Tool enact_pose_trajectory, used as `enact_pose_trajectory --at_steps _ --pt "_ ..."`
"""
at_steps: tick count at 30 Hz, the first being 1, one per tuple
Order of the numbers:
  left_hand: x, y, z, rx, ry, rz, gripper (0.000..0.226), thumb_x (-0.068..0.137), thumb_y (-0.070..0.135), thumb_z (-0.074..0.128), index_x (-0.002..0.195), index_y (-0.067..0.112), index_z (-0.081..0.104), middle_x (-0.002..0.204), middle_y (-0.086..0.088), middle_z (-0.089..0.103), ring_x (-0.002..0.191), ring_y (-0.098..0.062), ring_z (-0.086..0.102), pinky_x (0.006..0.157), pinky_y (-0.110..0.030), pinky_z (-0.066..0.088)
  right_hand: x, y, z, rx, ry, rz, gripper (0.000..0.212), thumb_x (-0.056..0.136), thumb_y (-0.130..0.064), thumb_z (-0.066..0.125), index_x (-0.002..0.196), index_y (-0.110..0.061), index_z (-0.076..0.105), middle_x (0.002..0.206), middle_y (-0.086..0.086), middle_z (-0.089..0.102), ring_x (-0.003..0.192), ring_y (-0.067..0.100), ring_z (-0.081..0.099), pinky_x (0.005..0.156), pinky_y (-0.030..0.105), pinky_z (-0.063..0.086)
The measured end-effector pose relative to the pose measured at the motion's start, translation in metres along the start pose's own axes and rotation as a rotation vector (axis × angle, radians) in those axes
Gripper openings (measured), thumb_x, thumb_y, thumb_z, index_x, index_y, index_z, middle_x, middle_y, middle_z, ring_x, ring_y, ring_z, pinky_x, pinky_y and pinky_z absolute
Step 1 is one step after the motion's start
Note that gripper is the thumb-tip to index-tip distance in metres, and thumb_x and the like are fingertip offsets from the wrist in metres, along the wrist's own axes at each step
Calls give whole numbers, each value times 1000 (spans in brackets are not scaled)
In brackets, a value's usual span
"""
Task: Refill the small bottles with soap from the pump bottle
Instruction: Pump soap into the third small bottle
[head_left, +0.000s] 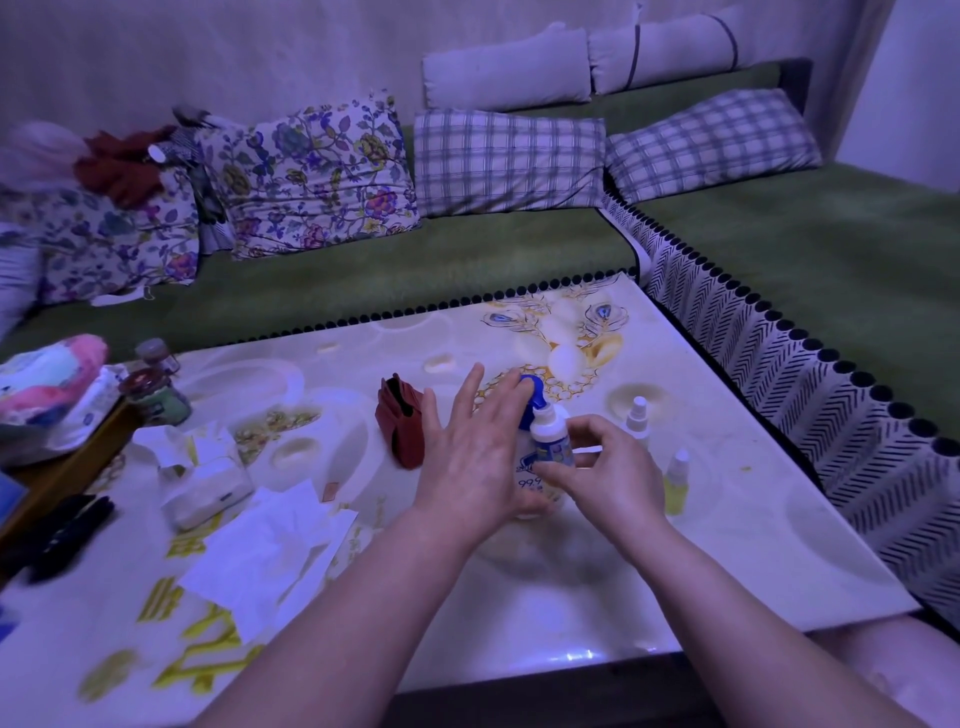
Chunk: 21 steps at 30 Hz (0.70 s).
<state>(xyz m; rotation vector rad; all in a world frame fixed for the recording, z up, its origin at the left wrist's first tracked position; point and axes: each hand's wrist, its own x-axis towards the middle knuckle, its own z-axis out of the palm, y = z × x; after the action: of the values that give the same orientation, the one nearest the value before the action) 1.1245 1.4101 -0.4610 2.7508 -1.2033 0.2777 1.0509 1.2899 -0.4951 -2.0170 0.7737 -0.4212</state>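
The white pump bottle (527, 486) with a blue pump head (535, 387) stands mid-table on the patterned tabletop (727, 545). My left hand (467, 457) lies flat over it, fingers spread and straight, fingertips resting on the pump head. My right hand (608, 467) holds a small white bottle (550, 434) upright in front of the pump bottle, its mouth up at the nozzle. Two more small bottles stand to the right: a white spray bottle (638, 415) and a yellowish one (678, 480). Whether soap is flowing is not visible.
A red pouch (402, 421) stands just left of my left hand. A tissue pack (202, 467) and loose tissues (275, 551) lie at the left, with two jars (156, 389) behind. A green sofa (831, 260) wraps the table's far and right sides.
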Motion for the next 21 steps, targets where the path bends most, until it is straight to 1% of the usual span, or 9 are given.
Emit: enact_pose_trajectory --at_steps 10,14,18,21 --pt "-1 -3 9 10 28 19 111 58 64 75 145 33 15 157 16 10 147 -18 -2 114 -56 1 0 6 2 -19 -11 14 34 64 -35 81 92 -35 63 81 -24 67 77 -4 65 71 25 48" --pt "-1 -2 8 -10 37 10 107 59 64 74 145 32 17 157 16 11 146 -15 -7 114 -55 -2 0 4 1 -13 -18 13 33 63 -35 80 92 -34 63 81 -22 67 78 -4 65 70 25 48" --pt "-1 0 5 -49 33 -8 112 56 66 73 146 33 14 157 17 8 145 -12 -12 113 -57 -5 0 3 0 5 -12 14 34 63 -34 80 92 -34 63 82 -21 69 78 -5 64 71 26 49" --pt "-2 2 2 -50 38 -9 113 56 66 73 146 34 13 157 18 8 145 -12 -12 112 -57 -5 2 1 -1 19 -5 11 35 62 -34 81 92 -34 64 81 -21 69 78 -5 64 74 28 51"
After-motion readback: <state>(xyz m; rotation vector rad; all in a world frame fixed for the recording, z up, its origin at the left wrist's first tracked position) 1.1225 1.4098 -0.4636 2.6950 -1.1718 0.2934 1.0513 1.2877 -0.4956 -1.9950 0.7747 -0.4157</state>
